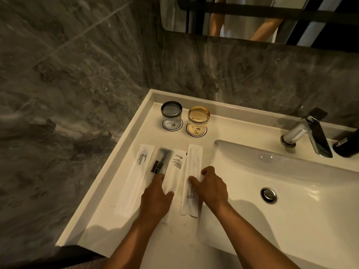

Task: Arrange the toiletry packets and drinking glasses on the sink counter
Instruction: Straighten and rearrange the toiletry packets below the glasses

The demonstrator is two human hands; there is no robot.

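Note:
Several long white toiletry packets lie side by side on the white sink counter [108, 216]. The leftmost packet [134, 177] reads BRUSHING TEETH. Beside it lies a clear packet with a black razor [158, 164], then a white packet with small print [175, 171], then a second BRUSHING TEETH packet [191, 183]. My left hand [155, 199] rests flat on the razor packet and the printed packet. My right hand [211, 187] pinches the right packet with fingers and thumb. Two upturned glasses stand behind on paper coasters: a grey-tinted glass [171, 115] and an amber glass [198, 118].
The sink basin [291, 200] with its metal drain [269, 195] lies to the right of the packets. A chrome faucet [305, 133] and a dark dispenser [347, 144] stand at the back right. Grey marble walls close the left and back; a mirror hangs above.

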